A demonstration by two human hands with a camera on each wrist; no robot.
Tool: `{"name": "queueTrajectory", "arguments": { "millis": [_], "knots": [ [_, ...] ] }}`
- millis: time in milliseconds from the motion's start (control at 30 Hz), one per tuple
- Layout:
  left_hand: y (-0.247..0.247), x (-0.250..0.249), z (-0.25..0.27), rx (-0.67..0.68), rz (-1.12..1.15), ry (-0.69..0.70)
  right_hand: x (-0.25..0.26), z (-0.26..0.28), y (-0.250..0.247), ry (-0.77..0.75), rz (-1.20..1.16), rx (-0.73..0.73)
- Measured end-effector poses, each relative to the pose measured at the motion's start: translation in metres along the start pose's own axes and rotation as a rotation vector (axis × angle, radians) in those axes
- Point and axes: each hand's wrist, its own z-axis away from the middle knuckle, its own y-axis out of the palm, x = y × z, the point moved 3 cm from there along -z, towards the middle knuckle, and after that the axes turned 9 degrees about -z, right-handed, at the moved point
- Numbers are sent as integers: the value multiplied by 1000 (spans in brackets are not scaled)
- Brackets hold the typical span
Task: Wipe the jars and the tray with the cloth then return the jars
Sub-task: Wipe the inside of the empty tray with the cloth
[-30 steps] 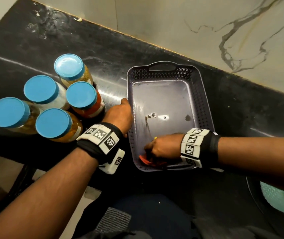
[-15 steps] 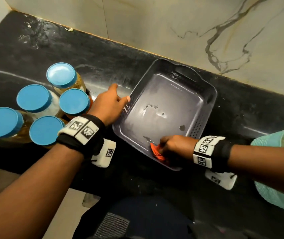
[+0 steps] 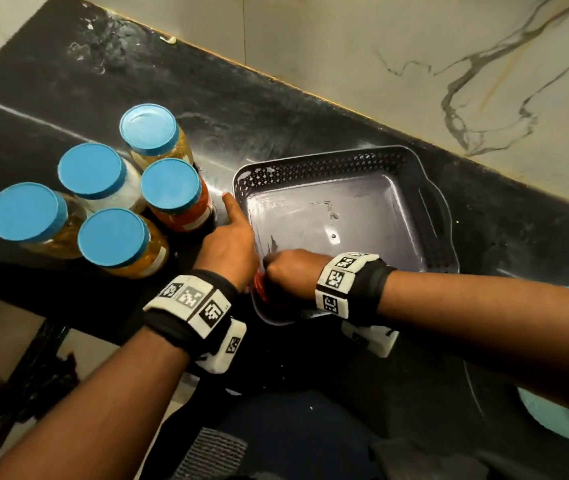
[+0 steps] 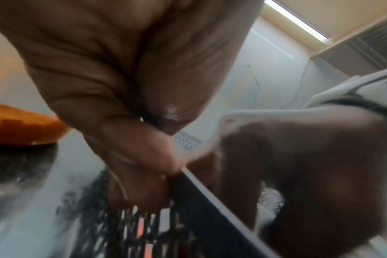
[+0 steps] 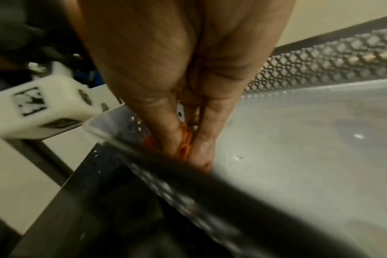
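The grey perforated tray (image 3: 328, 161) lies on the black counter with its handle turned to the right. My left hand (image 3: 236, 223) pinches its left rim (image 4: 210, 190), index finger lying along the wall. Inside the tray's near left corner, my right hand (image 3: 278, 271) grips a bunched orange cloth (image 3: 260, 287) and presses it against the floor (image 5: 298, 139). In the right wrist view the cloth (image 5: 185, 144) shows between my fingers (image 5: 201, 144). Several jars (image 3: 172, 192) with blue lids stand together left of the tray, upright.
The counter (image 3: 276, 116) ends close to me, with floor below at the lower left. A marbled wall (image 3: 414, 64) runs behind the tray. A teal fabric thing (image 3: 560, 417) sits at the far right edge. The jar with orange contents (image 4: 22, 129) stands close to my left hand.
The tray has swung round so its handle points right. My right hand has slid the cloth to the near left corner, beside my left hand, which stays on the rim.
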Motion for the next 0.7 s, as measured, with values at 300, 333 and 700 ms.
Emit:
{"name": "queueTrajectory", "arguments": {
  "millis": [300, 333, 700],
  "knots": [
    [-8, 6, -13, -34, -126, 71, -80, 65, -2, 199, 123, 286],
    [-10, 6, -14, -29, -100, 71, -91, 77, -3, 240, 132, 292],
    [-7, 3, -17, -20, -49, 99, -41, 4, -4, 146, -271, 193]
  ]
}}
